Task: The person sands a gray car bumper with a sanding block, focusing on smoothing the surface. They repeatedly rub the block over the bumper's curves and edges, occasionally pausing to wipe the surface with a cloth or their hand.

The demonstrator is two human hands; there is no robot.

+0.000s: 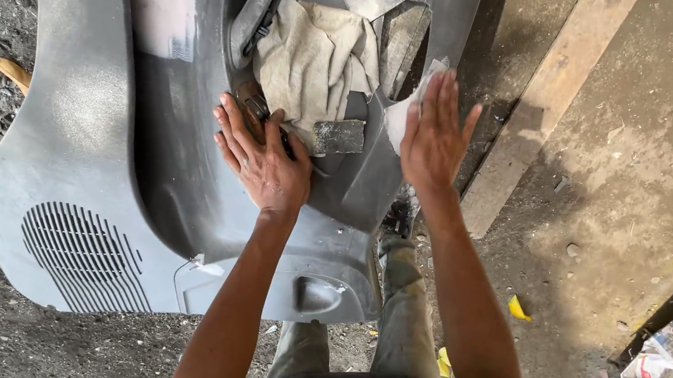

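Sanding step, by the look: right hand (434, 132) flat, fingers spread, pressing pale sandpaper sheet (401, 116) on grey door panel (81, 137); left hand (262, 158) open, bracing panel just below cloth (314, 62); next prob needs firm, even rubbing.

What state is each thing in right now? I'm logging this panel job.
Grey door panel: lying flat on the ground, dusty.
Left hand: flat, pressed on the panel.
Right hand: open, pressing a white sheet on the panel's edge.
Beige rag: crumpled, lying on the panel.
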